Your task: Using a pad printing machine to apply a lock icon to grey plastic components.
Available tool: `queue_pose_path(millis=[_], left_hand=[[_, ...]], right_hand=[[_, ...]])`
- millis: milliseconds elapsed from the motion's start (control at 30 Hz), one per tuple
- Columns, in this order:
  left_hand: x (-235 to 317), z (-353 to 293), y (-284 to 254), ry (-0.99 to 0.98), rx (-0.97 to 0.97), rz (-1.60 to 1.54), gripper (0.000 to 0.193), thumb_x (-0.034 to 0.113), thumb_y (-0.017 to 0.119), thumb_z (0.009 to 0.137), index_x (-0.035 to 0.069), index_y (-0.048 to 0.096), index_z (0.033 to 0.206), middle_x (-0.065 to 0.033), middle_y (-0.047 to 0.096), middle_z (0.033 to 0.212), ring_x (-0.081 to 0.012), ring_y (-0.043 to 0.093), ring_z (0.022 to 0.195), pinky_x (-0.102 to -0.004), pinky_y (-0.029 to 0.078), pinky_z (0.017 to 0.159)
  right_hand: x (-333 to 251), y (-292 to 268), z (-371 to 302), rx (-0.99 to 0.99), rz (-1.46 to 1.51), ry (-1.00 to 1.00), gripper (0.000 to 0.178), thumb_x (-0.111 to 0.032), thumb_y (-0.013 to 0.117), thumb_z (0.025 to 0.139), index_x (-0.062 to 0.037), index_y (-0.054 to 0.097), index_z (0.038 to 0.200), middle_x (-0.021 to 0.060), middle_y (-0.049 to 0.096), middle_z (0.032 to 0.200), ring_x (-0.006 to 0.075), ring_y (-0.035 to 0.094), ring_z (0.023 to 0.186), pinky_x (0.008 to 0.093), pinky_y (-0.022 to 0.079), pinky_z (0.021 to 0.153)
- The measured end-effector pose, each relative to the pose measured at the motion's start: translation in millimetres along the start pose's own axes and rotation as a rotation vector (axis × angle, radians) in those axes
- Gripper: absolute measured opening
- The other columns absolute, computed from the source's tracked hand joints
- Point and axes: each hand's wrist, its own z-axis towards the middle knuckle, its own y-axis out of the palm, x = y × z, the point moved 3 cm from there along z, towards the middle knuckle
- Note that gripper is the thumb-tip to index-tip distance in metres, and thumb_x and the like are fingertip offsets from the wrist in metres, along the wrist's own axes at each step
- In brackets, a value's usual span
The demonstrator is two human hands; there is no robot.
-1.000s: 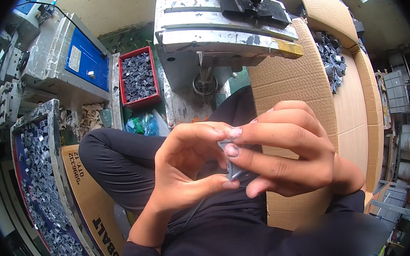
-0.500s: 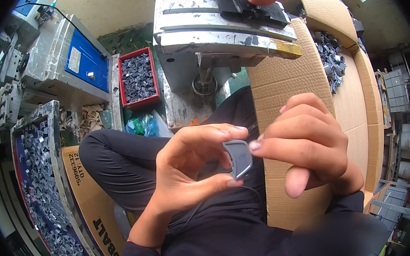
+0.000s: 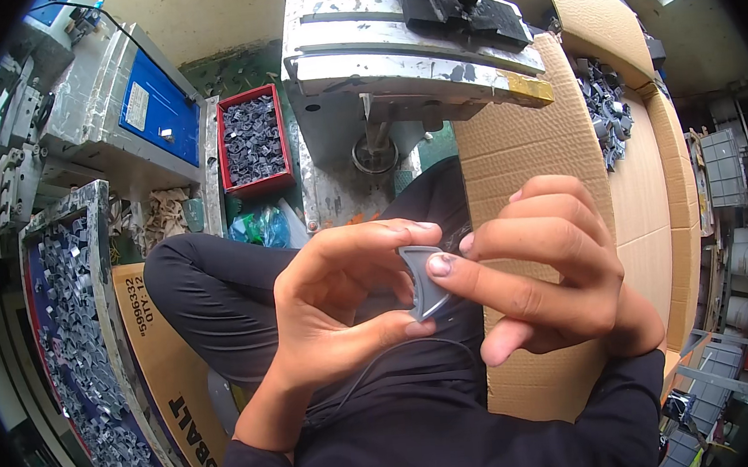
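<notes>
Now grey plastic part (image 3: 423,281) pinched btwn left hand (image 3: 345,312) fingers, right hand (image 3: 546,272) fingertip touching.

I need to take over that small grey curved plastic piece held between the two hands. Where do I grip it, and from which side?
Grip the grey plastic piece across its flat faces at the wider top corner, probably coming from above. The left hand already pinches its upper tip and lower end with thumb and forefinger, and the right hand presses a fingertip on its right edge, so only the top is free.
</notes>
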Motion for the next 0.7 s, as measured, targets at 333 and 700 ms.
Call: queue_pose_path(millis=[333,700], left_hand=[[-4.1,1.7,2.8,0.005,-0.016,0.000,0.064,-0.008,0.086,0.083,0.001,0.057,0.138,-0.0238,0.062,0.144,-0.0188,0.067,0.119,-0.0308,0.059,0.088],[8.9,28.6,6.2,0.027,-0.040,0.134,0.069,-0.007,0.088,0.079,-0.003,0.055,0.139,-0.0271,0.060,0.145,-0.0279,0.068,0.126,-0.0386,0.059,0.103]], right_hand=[[1.9,1.2,3.2,-0.024,0.098,0.061,0.048,-0.055,0.065,0.099,-0.0129,0.082,0.115,0.0020,0.067,0.105,0.0195,0.061,0.086,0.0355,0.050,0.075],[15.8,-3.4,0.3,0.108,0.205,0.181,0.033,0.002,0.082,0.076,-0.0114,0.083,0.106,0.0104,0.075,0.106,0.0232,0.076,0.092,0.0318,0.062,0.076]])
